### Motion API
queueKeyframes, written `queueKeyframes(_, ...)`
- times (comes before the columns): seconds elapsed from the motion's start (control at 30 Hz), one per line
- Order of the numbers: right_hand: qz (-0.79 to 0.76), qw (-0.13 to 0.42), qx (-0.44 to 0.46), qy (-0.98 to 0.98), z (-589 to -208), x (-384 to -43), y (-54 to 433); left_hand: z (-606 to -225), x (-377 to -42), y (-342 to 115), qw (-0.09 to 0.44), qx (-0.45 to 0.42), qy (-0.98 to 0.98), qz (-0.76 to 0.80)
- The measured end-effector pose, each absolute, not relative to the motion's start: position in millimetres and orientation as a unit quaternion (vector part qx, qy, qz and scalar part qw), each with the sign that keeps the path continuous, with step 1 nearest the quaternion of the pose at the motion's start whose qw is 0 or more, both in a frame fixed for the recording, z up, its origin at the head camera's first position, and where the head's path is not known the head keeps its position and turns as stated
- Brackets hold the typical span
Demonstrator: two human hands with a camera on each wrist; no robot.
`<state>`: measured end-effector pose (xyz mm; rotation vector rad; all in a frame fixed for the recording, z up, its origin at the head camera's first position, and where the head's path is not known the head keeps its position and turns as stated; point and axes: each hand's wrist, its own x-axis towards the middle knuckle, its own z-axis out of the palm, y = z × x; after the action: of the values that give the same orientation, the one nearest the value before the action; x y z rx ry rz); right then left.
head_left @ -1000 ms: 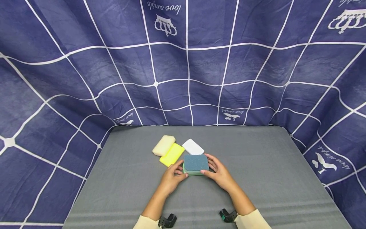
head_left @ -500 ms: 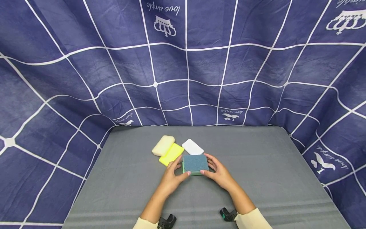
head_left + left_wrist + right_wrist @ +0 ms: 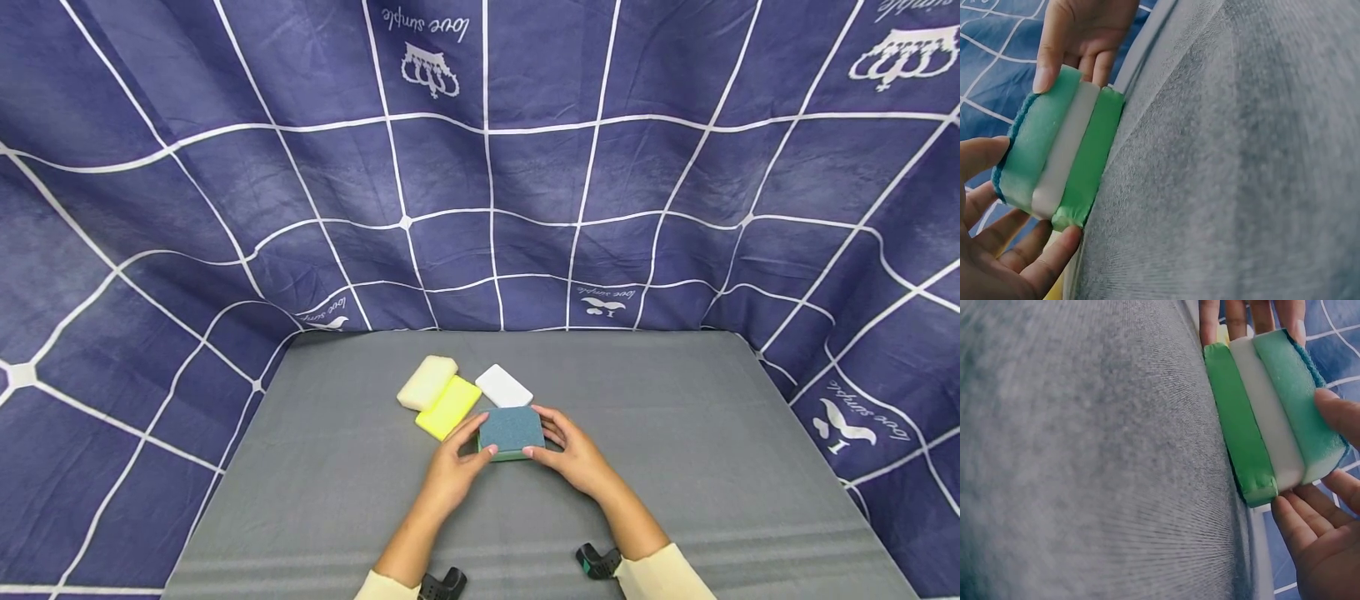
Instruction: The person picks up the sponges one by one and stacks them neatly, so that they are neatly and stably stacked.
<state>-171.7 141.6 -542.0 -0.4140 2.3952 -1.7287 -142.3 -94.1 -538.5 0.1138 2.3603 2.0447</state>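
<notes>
Three sponges are stacked on the grey tabletop, nearest me. A teal sponge with a dark blue scouring pad [image 3: 512, 429] is on top, a white sponge [image 3: 1066, 150] in the middle and a bright green sponge [image 3: 1241, 425] at the bottom. My left hand [image 3: 448, 475] holds the stack's left end, thumb at the near corner and fingertips along the side down to the green layer. My right hand [image 3: 581, 462] holds the other end, its thumb on the top sponge's near side and its fingers at the end face. The stack's far side is hidden in the wrist views.
Just behind the stack lies a white sponge block [image 3: 504, 387]. To its left a bright yellow sponge [image 3: 448, 408] lies against a cream sponge [image 3: 427, 382]. A blue curtain with white grid lines [image 3: 525, 167] hangs around the back and sides of the grey table [image 3: 675, 417].
My left fingers lifted slightly off the stack's left side, then came back to it. The right hand stays in place, and the stack keeps its position.
</notes>
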Motion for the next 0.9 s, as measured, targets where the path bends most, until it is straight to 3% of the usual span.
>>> queueKeyframes(0.23,-0.573,0.076,-0.132,0.805,-542.0,-170.8,140.0,-535.6,-142.3,-93.3,0.019,0.014,0.769,0.639)
queueKeyframes(0.53,-0.582,0.076,-0.152,0.795,-540.7,-173.4,140.8,-503.2,-131.3,-90.2,0.005,0.033,0.772,0.634)
queueKeyframes(0.9,-0.621,0.059,-0.154,0.766,-526.8,-186.4,144.0,-506.0,-131.7,-87.6,-0.002,0.020,0.775,0.632)
